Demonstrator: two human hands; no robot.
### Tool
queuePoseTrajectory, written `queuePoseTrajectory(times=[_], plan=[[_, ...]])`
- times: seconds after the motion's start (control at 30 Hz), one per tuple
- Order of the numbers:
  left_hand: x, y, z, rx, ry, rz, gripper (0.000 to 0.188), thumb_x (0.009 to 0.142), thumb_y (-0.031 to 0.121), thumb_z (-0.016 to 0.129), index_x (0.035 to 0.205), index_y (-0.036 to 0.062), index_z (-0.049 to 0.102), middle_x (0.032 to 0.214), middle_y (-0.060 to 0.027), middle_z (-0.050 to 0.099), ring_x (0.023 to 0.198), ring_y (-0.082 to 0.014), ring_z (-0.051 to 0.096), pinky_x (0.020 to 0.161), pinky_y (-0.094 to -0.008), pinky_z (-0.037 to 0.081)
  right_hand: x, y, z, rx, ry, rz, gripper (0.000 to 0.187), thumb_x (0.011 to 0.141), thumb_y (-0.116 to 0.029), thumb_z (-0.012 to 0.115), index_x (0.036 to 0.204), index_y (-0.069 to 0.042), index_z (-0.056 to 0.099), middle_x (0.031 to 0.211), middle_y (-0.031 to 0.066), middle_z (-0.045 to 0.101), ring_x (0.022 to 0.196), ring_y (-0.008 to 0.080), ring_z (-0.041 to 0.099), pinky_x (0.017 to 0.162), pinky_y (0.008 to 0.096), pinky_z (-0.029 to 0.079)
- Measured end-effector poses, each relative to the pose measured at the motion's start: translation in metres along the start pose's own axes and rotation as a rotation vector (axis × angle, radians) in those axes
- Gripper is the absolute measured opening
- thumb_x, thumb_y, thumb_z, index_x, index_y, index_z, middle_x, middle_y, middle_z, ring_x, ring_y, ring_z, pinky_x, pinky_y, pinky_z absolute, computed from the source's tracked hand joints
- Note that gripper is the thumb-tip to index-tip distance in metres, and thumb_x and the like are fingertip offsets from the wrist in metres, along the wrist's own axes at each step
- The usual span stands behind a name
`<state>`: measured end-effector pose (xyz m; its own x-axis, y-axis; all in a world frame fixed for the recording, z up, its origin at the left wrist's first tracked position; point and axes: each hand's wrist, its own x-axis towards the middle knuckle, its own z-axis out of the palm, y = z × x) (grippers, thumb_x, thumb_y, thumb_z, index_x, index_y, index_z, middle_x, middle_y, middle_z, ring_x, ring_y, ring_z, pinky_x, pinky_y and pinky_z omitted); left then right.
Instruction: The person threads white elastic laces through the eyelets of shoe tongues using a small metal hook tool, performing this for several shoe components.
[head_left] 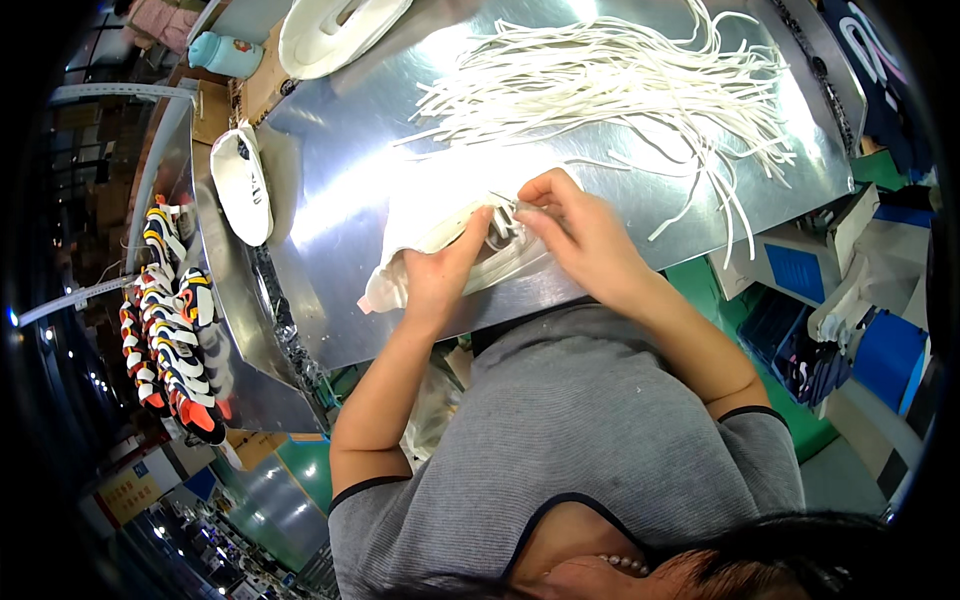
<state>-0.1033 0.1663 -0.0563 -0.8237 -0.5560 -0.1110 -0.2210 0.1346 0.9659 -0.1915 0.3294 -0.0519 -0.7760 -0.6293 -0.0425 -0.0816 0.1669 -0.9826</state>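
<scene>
A white shoe lies on the metal table close to my body, its toe end pointing to the right. My left hand grips it from the near side, with the thumb along the opening and the fingers hidden behind or inside the upper. Over the eyelet area, my right hand pinches a thin white shoelace between thumb and forefinger; the fingertips partly cover it. Lace strands cross the front of the shoe there. Beyond my hands a large loose heap of white shoelaces spreads over the table, some ends trailing toward me.
Another white shoe rests at the left edge of the metal table. A white shoe or upper and a light-blue bottle are at the far left. Multicoloured shoes stand in rows farther left. Blue bins stand at right.
</scene>
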Motion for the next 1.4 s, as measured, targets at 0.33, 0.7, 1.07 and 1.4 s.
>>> queuePoseTrajectory(times=[0.33,0.7,1.07,1.4], plan=[[-0.003,-0.002,-0.003,-0.036,-0.087,-0.017,0.024,0.09,0.005,0.072,0.111,-0.0042,0.067,0.096,-0.0064,0.071,0.083,-0.0131,0.067,0.073,-0.0269,0.054,0.013,0.001,-0.012,-0.293,-0.117,-0.149,0.014,0.094,-0.007,0.063,0.104,0.001,0.06,0.08,0.0175,0.068,0.073,0.0303,0.069,0.066,0.0357,0.052],[-0.014,0.004,-0.011,-0.034,-0.275,-0.087,0.025,0.097,0.015,0.06,0.115,-0.0021,0.063,0.089,-0.0065,0.067,0.077,-0.0136,0.064,0.067,-0.0271,0.053,0.019,0.006,0.018,-0.42,-0.119,-0.255,0.027,0.093,-0.008,0.06,0.116,-0.004,0.045,0.077,0.0183,0.068,0.072,0.0393,0.068,0.063,0.0459,0.052],[-0.003,0.007,-0.013,-0.108,-0.284,-0.256,0.03,0.095,0.025,0.066,0.11,-0.0006,0.07,0.098,-0.0095,0.072,0.088,-0.0159,0.067,0.081,-0.0306,0.053,0.019,-0.038,-0.023,-0.478,-0.033,-0.132,0.012,0.095,-0.013,0.063,0.103,-0.005,0.062,0.075,0.0135,0.065,0.065,0.0308,0.065,0.06,0.0381,0.05],[0.011,-0.001,-0.007,0.035,-0.226,-0.157,0.042,0.083,0.011,0.08,0.121,0.0012,0.066,0.112,-0.0097,0.071,0.102,-0.0184,0.067,0.087,-0.0324,0.053,0.028,0.031,0.015,-0.453,0.161,-0.326,0.018,0.094,-0.013,0.063,0.11,-0.006,0.062,0.093,0.0118,0.068,0.078,0.0325,0.068,0.066,0.0411,0.054]])
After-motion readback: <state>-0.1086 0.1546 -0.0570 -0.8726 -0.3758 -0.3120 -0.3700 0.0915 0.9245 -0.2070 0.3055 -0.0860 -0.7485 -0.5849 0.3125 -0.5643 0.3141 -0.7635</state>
